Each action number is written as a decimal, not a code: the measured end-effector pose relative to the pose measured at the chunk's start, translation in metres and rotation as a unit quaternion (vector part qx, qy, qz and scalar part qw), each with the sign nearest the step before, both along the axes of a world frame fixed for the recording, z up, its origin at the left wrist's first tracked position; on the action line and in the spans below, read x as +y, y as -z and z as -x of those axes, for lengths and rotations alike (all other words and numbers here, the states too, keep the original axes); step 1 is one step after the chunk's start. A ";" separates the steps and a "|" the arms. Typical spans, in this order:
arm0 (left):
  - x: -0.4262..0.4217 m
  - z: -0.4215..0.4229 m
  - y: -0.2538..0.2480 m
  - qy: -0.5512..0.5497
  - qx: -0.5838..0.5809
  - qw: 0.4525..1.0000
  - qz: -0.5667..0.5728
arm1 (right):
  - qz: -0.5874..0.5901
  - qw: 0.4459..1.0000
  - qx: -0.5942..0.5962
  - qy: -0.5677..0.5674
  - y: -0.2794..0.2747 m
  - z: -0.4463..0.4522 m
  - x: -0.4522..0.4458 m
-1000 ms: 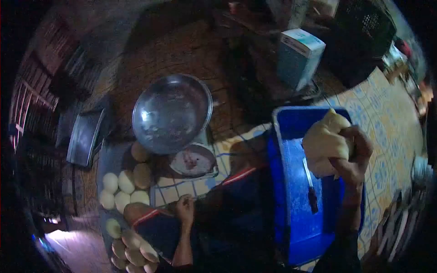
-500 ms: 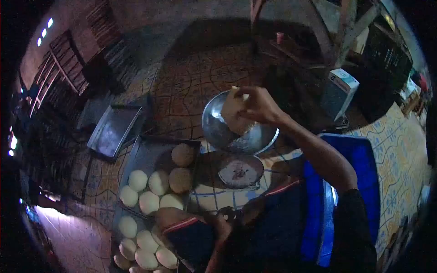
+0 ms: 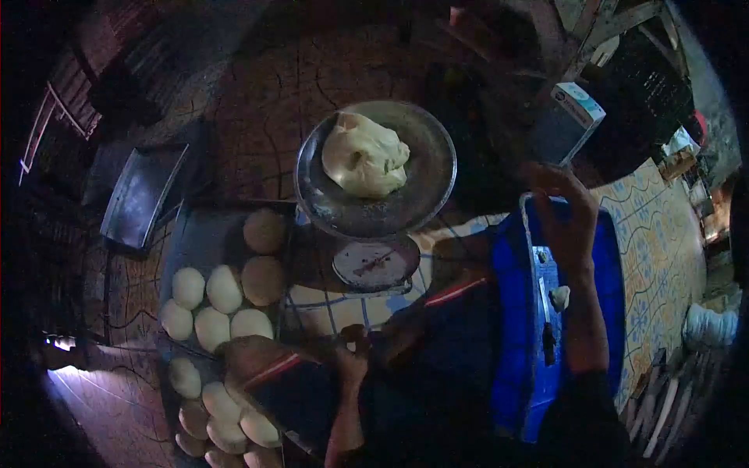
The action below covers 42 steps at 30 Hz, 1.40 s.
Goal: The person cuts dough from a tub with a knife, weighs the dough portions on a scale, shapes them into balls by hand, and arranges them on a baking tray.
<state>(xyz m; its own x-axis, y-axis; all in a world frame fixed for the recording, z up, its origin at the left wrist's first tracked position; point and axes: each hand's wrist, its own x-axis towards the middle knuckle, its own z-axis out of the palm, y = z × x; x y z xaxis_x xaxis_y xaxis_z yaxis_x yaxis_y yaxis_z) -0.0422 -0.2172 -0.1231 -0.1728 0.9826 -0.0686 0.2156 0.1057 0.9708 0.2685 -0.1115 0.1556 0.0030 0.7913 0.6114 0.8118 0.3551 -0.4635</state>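
A large lump of pale dough [image 3: 365,156] lies in a round metal bowl [image 3: 429,183]. Just below the bowl is the round, pale, stained face of what looks like a scale [image 3: 376,262]; its markings are too blurred to read. My right hand [image 3: 568,214] is over the blue tub [image 3: 511,312], dim, its fingers loosely bent and apart with nothing visible in them. Low in the middle, between my knees, my left hand [image 3: 353,355] is closed around a small pale piece that looks like dough. A knife with a dark handle [image 3: 548,343] and a dough scrap [image 3: 560,298] lie at the tub.
Left of my legs, dark trays [image 3: 175,249] hold several round dough balls [image 3: 212,329]. Farther left is another metal tray [image 3: 144,195] on the patterned tile floor. A box [image 3: 573,121] stands beyond the tub. Wooden beams are at the upper right.
My right hand has let go of the dough, which now rests in the bowl, and has moved right to the blue tub. My left hand stays low and closed. The view has shifted.
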 end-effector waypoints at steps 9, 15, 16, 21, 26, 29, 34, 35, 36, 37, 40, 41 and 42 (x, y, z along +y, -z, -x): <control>0.002 -0.003 -0.012 0.034 0.037 0.998 0.047 | 0.305 0.901 0.122 0.283 0.261 -0.219 -0.226; 0.043 -0.002 -0.105 0.072 0.141 0.981 -0.114 | 0.361 0.853 -0.040 0.375 0.311 -0.215 -0.286; 0.056 0.002 -0.127 0.065 0.141 0.978 -0.137 | 0.401 0.833 -0.027 0.381 0.329 -0.222 -0.288; 0.097 -0.002 -0.206 -0.003 0.122 0.969 -0.217 | 0.420 0.839 -0.058 0.341 0.351 -0.224 -0.289; 0.119 -0.010 -0.217 -0.012 0.083 0.966 -0.245 | 0.561 0.747 0.101 0.343 0.362 -0.229 -0.306; 0.145 -0.001 -0.224 0.017 0.114 0.960 -0.254 | 0.524 0.822 0.042 0.221 0.281 -0.201 -0.296; 0.199 -0.028 -0.256 0.146 0.217 0.940 -0.218 | 0.234 0.871 0.388 0.190 0.212 -0.170 -0.274; 0.220 -0.032 -0.252 0.185 0.237 0.925 -0.231 | 0.201 0.897 0.337 0.202 0.209 -0.170 -0.255; 0.245 -0.034 -0.241 0.180 0.232 0.925 -0.239 | 0.183 0.891 0.359 0.208 0.174 -0.148 -0.224; 0.270 -0.040 -0.230 0.186 0.258 0.901 -0.294 | 0.166 0.884 0.381 0.216 0.136 -0.115 -0.190; 0.290 -0.049 -0.228 0.202 0.347 0.861 -0.313 | 0.217 0.872 0.424 0.112 0.092 -0.066 -0.128; 0.293 -0.053 -0.234 0.209 0.413 0.845 -0.268 | 0.128 0.909 0.395 0.038 0.098 -0.045 -0.098; 0.295 -0.055 -0.238 0.206 0.413 0.843 -0.277 | 0.110 0.917 0.383 -0.018 0.087 -0.023 -0.075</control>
